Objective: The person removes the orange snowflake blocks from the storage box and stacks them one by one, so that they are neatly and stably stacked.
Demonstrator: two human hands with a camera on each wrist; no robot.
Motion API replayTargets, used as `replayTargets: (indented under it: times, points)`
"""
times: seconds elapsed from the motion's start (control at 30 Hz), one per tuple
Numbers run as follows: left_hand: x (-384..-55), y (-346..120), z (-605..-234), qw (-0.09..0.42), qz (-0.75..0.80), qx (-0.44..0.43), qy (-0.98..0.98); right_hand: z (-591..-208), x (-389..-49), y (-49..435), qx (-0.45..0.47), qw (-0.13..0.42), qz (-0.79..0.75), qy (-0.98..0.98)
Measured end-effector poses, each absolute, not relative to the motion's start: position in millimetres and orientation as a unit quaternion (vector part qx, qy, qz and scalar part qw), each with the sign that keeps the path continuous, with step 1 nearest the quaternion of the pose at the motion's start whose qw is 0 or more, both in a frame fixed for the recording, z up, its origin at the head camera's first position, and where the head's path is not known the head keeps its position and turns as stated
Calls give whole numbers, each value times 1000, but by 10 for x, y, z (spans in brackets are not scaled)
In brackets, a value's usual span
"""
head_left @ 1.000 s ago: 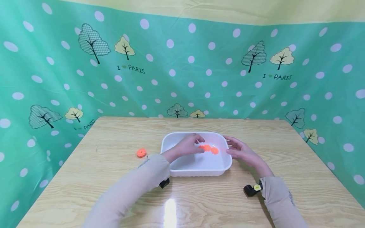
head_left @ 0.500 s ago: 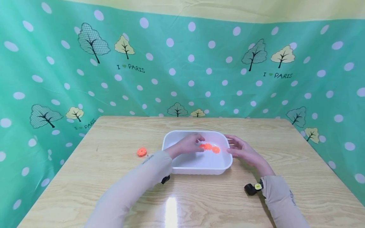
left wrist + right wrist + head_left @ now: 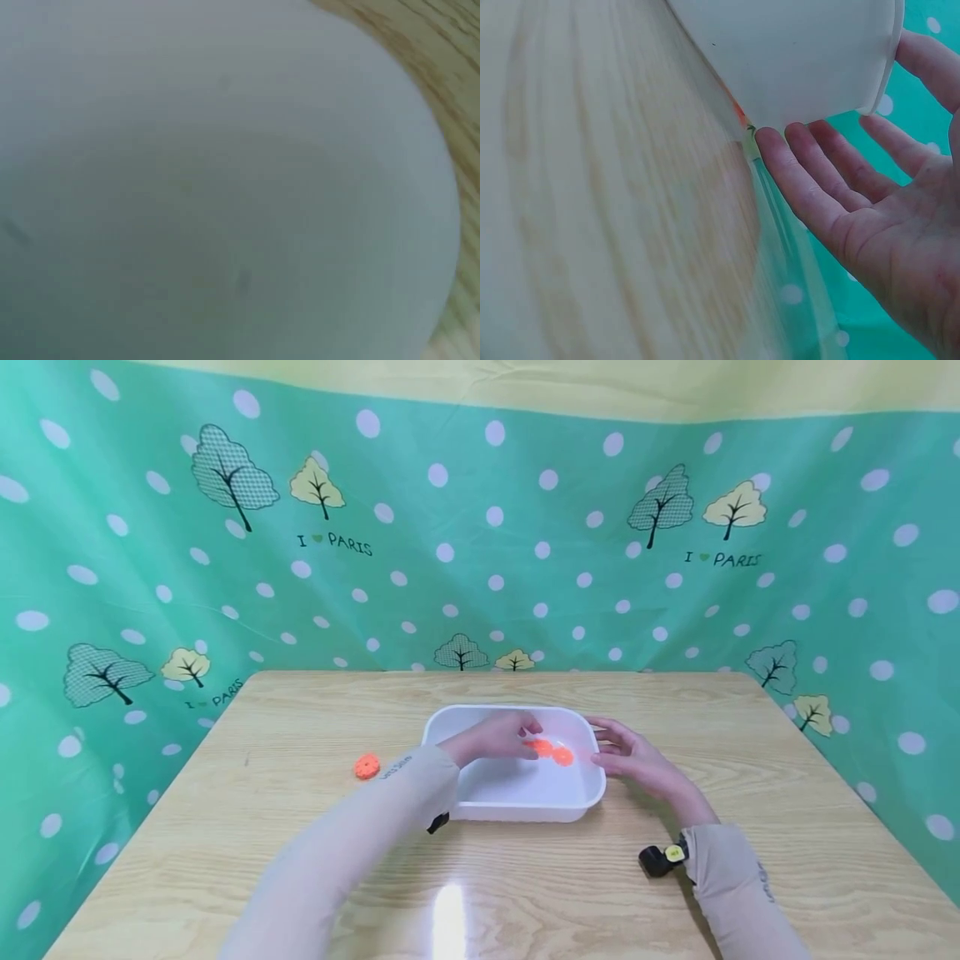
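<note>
A white plastic tub stands on the wooden table, with a few small orange disc-shaped pieces inside near its right end. My left hand reaches over the left side into the tub. Its thumb tip overlaps one orange piece, while a gap shows between thumb and bent fingers. White tub surface fills most of the left wrist view, hiding that hand. Outside the tub's right end is my right hand, its fingertips at the outer wall and its thumb by the rim, fingers extended.
Another orange disc, with notched edges, lies on the table left of the tub, close to the left sleeve. A green dotted curtain hangs behind the table and along its sides. Small black wrist cameras sit at the cuffs.
The left forearm has shifted slightly right, nearer the loose disc and the tub's near left corner. The head view drifts a little; the tub, orange pieces and right hand hold their places.
</note>
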State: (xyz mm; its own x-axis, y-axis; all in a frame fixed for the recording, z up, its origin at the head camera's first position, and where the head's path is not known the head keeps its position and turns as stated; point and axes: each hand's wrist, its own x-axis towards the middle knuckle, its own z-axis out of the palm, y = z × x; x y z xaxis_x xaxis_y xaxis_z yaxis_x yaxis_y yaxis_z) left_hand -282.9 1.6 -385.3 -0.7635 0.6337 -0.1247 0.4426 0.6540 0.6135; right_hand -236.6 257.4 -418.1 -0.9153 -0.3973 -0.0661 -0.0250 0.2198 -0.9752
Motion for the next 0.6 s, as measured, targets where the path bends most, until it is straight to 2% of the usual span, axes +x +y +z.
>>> replayTargets:
  times: [0.23, 0.6]
  points:
    - [-2816, 75, -3965, 140, 273, 321, 896, -4173, -2356, 2561, -137, 154, -612, 764]
    - [-2799, 89, -3991, 138, 248, 319, 904, -4161, -2351, 2553, -136, 153, -611, 764]
